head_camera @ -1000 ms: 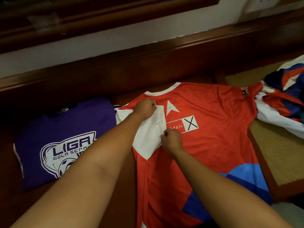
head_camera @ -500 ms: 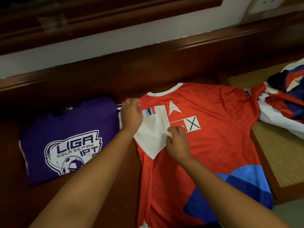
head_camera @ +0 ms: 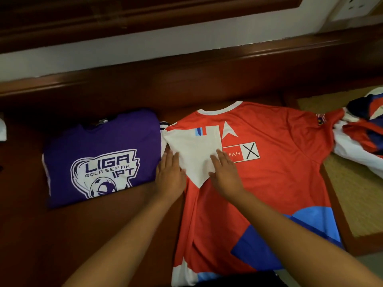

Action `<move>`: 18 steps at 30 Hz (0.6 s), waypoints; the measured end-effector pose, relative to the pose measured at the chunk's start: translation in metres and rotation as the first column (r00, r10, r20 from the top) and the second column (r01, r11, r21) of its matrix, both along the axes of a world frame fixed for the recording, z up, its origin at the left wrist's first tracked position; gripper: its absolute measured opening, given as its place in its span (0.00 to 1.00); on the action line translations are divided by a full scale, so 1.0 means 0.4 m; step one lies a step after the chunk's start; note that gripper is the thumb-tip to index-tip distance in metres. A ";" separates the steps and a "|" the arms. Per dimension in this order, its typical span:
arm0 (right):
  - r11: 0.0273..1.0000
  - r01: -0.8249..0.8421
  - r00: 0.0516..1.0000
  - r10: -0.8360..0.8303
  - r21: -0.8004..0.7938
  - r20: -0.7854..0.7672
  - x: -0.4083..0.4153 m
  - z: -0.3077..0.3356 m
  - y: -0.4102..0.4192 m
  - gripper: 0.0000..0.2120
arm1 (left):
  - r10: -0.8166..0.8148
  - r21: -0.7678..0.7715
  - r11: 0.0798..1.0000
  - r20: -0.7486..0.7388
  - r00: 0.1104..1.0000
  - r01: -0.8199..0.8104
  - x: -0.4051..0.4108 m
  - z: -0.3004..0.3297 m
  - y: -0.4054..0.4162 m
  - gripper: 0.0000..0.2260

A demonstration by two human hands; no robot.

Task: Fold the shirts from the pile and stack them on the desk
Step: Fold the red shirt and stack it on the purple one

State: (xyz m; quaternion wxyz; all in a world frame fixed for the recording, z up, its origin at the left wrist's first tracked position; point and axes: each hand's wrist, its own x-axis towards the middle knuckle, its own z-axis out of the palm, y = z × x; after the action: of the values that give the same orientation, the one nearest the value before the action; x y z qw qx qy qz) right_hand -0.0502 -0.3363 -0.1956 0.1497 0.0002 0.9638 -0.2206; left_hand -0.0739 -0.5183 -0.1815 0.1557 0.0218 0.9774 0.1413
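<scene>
Pile (head_camera: 364, 131) cut off at right edge. Jersey (head_camera: 269, 172) hem cut off below. Sleeve (head_camera: 194, 154) hides logo's first letters.

1. One red jersey (head_camera: 269, 183) lies spread flat on the desk (head_camera: 103, 235), its left sleeve folded in as one white panel.
2. One purple shirt (head_camera: 99, 158), folded, sits just left of it.
3. One heap of unfolded shirts (head_camera: 360, 135) is at the far right; how many are in it cannot be told.
4. Two hands are in view: the left hand (head_camera: 170, 177) and the right hand (head_camera: 226, 175), both flat on the red jersey.
5. One wall socket (head_camera: 358, 5) shows at the far right.
</scene>
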 end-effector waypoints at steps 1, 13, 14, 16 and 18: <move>0.999 -0.022 0.999 0.021 -0.031 -0.040 0.029 -0.004 0.001 0.24 | 0.025 0.033 0.999 0.009 1.000 -0.026 0.051 -0.001 0.003 0.26; 0.965 -0.104 0.972 0.150 -0.241 0.182 0.195 0.013 -0.121 0.11 | 0.385 -0.132 0.919 0.093 0.918 -0.372 0.548 -0.036 -0.002 0.29; 0.966 -0.098 0.970 0.147 -0.241 0.195 0.205 0.016 -0.132 0.11 | 0.417 -0.158 0.903 0.106 0.903 -0.398 0.574 -0.033 -0.007 0.27; 0.969 -0.049 0.963 0.110 -0.241 0.248 0.222 0.009 -0.147 0.13 | 0.471 -0.196 0.875 0.133 0.872 -0.442 0.622 -0.025 -0.011 0.21; 0.972 0.005 0.947 0.070 -0.234 0.314 0.233 0.002 -0.160 0.16 | 0.514 -0.208 0.852 0.162 0.842 -0.480 0.667 -0.019 -0.009 0.16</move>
State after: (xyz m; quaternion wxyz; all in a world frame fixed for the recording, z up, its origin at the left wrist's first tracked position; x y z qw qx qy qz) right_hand 0.0428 -0.4003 -0.1948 0.3068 0.0026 0.8941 -0.3262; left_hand 0.1929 -0.5220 -0.1889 0.2180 -0.2608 0.9351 0.0999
